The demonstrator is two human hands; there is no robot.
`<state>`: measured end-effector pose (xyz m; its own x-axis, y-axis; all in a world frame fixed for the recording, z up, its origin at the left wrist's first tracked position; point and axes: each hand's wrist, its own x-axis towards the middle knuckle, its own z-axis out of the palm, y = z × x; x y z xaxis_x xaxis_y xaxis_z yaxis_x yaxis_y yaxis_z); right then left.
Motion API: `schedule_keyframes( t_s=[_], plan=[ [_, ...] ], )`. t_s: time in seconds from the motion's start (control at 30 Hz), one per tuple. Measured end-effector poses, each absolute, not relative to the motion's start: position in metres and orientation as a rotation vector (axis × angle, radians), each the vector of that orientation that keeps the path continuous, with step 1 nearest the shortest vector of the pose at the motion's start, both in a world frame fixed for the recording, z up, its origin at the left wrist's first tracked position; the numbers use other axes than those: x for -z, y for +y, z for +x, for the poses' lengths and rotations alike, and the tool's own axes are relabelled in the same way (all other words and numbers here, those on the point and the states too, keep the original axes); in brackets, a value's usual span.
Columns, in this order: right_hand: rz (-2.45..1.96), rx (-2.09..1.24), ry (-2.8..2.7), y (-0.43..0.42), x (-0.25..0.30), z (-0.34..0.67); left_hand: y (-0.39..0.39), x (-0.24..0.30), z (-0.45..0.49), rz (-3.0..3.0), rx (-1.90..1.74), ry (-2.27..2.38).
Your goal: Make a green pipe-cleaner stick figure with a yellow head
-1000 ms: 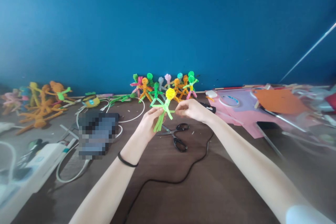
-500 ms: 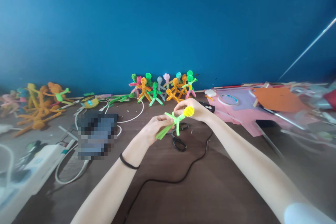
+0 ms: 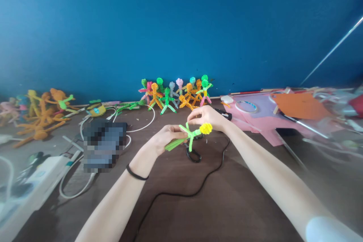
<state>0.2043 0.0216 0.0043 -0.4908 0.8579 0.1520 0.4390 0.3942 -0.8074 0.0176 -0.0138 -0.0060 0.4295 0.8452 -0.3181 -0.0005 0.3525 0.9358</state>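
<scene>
Since a second ago we have tipped the green pipe-cleaner figure (image 3: pixel 189 136) sideways above the bench (image 3: pixel 227 204), left hand (image 3: pixel 166 138) pinching its legs, right hand (image 3: pixel 208 117) closed near its yellow head (image 3: pixel 206 128), seemingly nearly finished like the row of figures (image 3: pixel 176 90).

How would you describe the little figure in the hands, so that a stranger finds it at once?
Look above the brown table, in front of the blue wall. Between the left hand and right hand lies the pipe-cleaner figure, tilted sideways. Unlike the standing figures by the wall, it has a light green body and yellow head.
</scene>
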Motion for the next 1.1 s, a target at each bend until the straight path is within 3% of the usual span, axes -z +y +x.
schedule_keyframes(
  t_s=[0.3,0.5,0.7,1.1],
  plan=[
    [-1.107,-0.916,-2.081,0.026,0.003,0.202,-0.010,0.014,0.015,1.088,-0.744,0.955],
    [-1.055,-0.514,-1.974,0.021,-0.012,0.206,-0.007,0.014,0.013,1.108,-0.809,1.071],
    [-1.135,-0.826,-2.288,0.005,-0.022,0.200,-0.006,0.015,0.014,1.197,-0.889,1.153],
    [-1.237,-0.694,-2.310,0.004,-0.008,0.185,-0.010,0.014,0.019,1.209,-1.040,1.234]
  ],
)
